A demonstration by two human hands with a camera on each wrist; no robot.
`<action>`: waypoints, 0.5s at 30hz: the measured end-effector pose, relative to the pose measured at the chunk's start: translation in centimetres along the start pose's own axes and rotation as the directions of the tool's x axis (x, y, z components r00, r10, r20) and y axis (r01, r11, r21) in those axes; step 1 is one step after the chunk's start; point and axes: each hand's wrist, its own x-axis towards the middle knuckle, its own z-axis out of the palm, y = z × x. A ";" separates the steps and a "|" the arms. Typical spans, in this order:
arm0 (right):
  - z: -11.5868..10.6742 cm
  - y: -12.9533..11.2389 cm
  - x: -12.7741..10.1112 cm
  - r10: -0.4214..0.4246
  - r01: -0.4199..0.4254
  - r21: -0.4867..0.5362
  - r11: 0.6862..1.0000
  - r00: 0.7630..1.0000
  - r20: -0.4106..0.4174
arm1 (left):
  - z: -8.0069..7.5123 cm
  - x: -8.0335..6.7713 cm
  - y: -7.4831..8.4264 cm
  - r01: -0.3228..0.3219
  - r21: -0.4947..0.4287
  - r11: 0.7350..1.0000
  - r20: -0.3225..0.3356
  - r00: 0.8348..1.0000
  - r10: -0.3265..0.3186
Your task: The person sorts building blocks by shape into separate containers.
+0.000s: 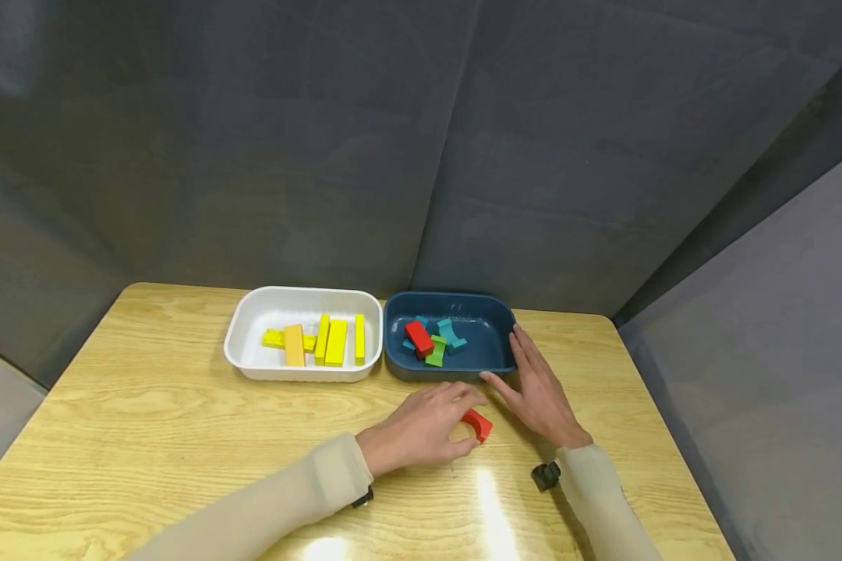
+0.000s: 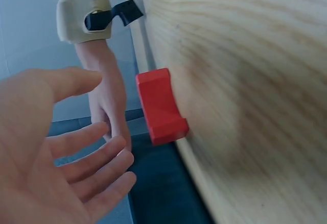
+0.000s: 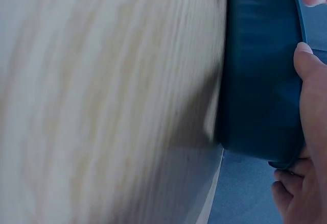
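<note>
A red arch-shaped block [image 1: 482, 425] stands on the table in front of the dark blue bin [image 1: 428, 375]. My left hand [image 1: 421, 428] reaches to it with thumb and fingers spread around it. In the left wrist view a gap shows between those loosely bent fingers and the red block [image 2: 159, 106]. At the bin's right front corner, my right hand [image 1: 543, 396] grips the edge, thumb on the front rim and fingers along the right side. The right wrist view shows that thumb against the rim of the bin [image 3: 263, 81] and the fingertips curled at its end.
Inside the blue bin lie a red block [image 1: 419, 340], a green block [image 1: 436, 351] and blue arch pieces [image 1: 451, 335]. A white bin [image 1: 252, 372] adjoins it on the left, with several yellow blocks [image 1: 336, 343] and an orange block [image 1: 294, 345]. Dark cloth [image 1: 309, 156] hangs behind the table.
</note>
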 end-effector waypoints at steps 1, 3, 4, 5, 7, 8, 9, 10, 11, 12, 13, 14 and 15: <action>0.0 0.0 0.0 0.001 -0.001 0.000 1.000 1.000 0.000 | 0.2 0.0 0.0 0.004 0.001 1.000 0.005 1.000 -0.004; 0.0 0.0 0.0 0.002 -0.002 -0.002 1.000 1.000 0.002 | 0.6 0.1 -0.1 0.012 0.002 1.000 0.018 1.000 -0.012; 0.0 0.0 0.0 0.003 -0.003 -0.002 1.000 1.000 0.003 | 0.7 0.1 -0.1 0.017 0.001 1.000 0.025 1.000 -0.017; 0.1 0.0 0.0 0.003 -0.003 -0.001 1.000 1.000 0.004 | 0.9 0.2 -0.2 0.025 -0.001 1.000 0.035 0.999 -0.025; 0.1 0.0 0.0 0.004 -0.004 -0.001 1.000 1.000 0.007 | 1.1 0.3 -0.2 0.038 -0.001 0.999 0.053 0.998 -0.038; 0.1 0.0 0.0 0.005 -0.005 0.000 1.000 1.000 0.009 | 1.3 0.4 -0.3 0.045 -0.002 0.999 0.061 0.997 -0.045; 0.1 0.0 0.0 0.005 -0.005 0.001 1.000 1.000 0.011 | 1.4 0.5 -0.3 0.050 -0.002 0.999 0.068 0.996 -0.050; 0.1 0.0 0.0 0.007 -0.007 0.001 1.000 1.000 0.013 | 1.6 0.6 -0.3 0.056 -0.001 0.998 0.075 0.996 -0.056; 0.1 -0.1 0.0 0.007 -0.007 0.001 1.000 1.000 0.015 | 1.7 0.7 -0.3 0.059 0.005 0.998 0.080 0.995 -0.060; 0.0 -0.1 -0.1 0.009 -0.009 0.002 1.000 1.000 0.014 | 1.9 0.8 -0.3 0.062 0.009 0.998 0.083 0.995 -0.062; 0.0 -0.1 -0.1 0.010 -0.010 0.002 1.000 1.000 0.012 | 2.0 0.9 -0.4 0.063 0.014 0.998 0.084 0.994 -0.064; 0.0 -0.1 -0.1 0.008 -0.008 0.003 1.000 1.000 0.010 | 2.2 1.0 -0.4 0.064 0.021 0.998 0.084 0.994 -0.065; 0.0 -0.2 0.0 0.007 -0.007 0.004 1.000 1.000 0.008 | 2.4 1.1 -0.4 0.064 0.028 0.998 0.083 0.994 -0.066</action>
